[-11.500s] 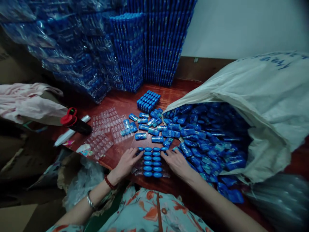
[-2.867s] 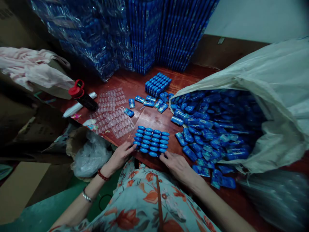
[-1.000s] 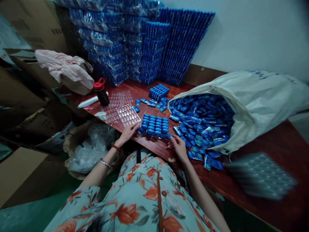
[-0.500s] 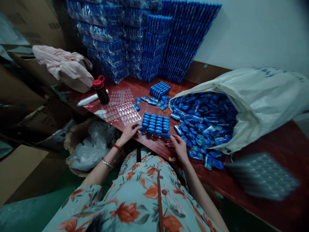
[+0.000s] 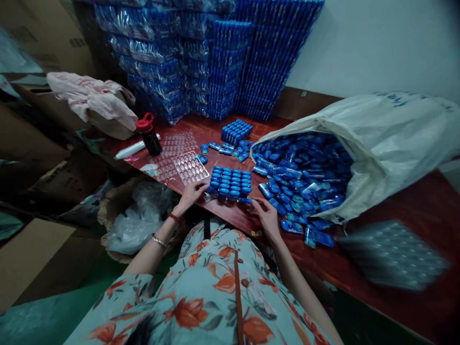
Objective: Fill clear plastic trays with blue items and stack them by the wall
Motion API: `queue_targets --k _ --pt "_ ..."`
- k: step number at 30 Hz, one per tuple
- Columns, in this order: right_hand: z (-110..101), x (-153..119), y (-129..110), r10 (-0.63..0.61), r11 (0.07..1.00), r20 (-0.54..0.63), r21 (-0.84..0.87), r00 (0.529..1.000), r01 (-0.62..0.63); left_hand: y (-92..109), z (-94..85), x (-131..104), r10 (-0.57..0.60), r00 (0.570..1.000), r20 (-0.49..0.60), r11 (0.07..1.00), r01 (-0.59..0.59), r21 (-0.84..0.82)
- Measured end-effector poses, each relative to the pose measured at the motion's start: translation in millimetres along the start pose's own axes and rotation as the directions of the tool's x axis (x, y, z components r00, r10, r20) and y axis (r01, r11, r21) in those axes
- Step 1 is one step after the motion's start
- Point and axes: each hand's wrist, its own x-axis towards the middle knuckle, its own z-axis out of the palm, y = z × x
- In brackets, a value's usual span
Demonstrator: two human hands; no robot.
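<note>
The block (image 5: 230, 181) of blue pieces sits on the table (image 5: 406, 206) at the near edge, between the hands. The left hand (image 5: 194, 192) has its fingertips at the block's left near corner; whether they grip anything, I cannot tell. The right hand (image 5: 265, 215) pinches the right end of a packet (image 5: 245, 200) just at the block's near right side. Clear trays (image 5: 192, 168) lie to the left, near a bottle (image 5: 153, 143). On the right, loose packets (image 5: 287, 194) spill from a white sack (image 5: 388, 139). A smaller-looking block (image 5: 236, 132) lies farther back, before tall blue stacks (image 5: 273, 52).
</note>
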Motion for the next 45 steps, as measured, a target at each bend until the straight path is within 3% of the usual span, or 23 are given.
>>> queue_targets --k 10,12,15,17,20,25,30,36,41,45 --pt "-2.6 0.9 1.7 -0.019 0.999 0.025 -0.031 1.0 0.019 -10.4 -2.7 6.2 0.006 0.999 0.032 1.0 -0.006 0.002" --pt "-4.1 -0.3 2.3 -0.058 0.994 0.031 -0.09 0.998 0.06 -7.3 -1.8 4.5 0.067 0.997 0.027 0.997 -0.068 0.03" --pt "-5.6 -3.5 0.9 -0.159 0.959 0.001 -0.237 0.987 0.155 -1.5 1.1 -2.1 0.264 0.962 0.067 0.941 -0.273 0.202" --pt "-5.7 -6.5 -2.3 -0.254 0.903 0.0 -0.358 0.967 0.237 1.9 3.7 -8.7 0.363 0.922 0.133 0.847 -0.387 0.366" --pt "-5.7 -10.0 -7.0 -0.41 0.777 0.109 -0.479 0.906 0.409 4.3 6.4 -16.4 0.396 0.886 0.242 0.711 -0.463 0.529" --pt "-10.1 -2.9 0.2 -0.504 0.609 0.341 -0.511 0.794 0.606 2.6 3.1 -11.4 0.428 0.83 0.358 0.613 -0.557 0.56" --pt "-17.2 12.2 4.2 -0.458 0.458 0.501 -0.575 0.734 0.678 4.1 -4.2 -1.0 0.454 0.788 0.417 0.612 -0.615 0.497" --pt "-9.0 20.5 -35.0 -0.249 0.221 0.693 -0.64 0.677 0.736 15.4 -7.1 11.2 0.429 0.735 0.526 0.522 -0.676 0.52" --pt "9.3 19.5 -55.6 -0.062 0.008 0.711 -0.701 0.7 0.713 26.1 -5.3 25.5 0.336 0.721 0.606 0.46 -0.687 0.563" --pt "14.0 22.2 -53.1 -0.067 -0.026 0.669 -0.743 0.74 0.669 29.9 -6.5 30.9 0.315 0.718 0.621 0.461 -0.688 0.561"
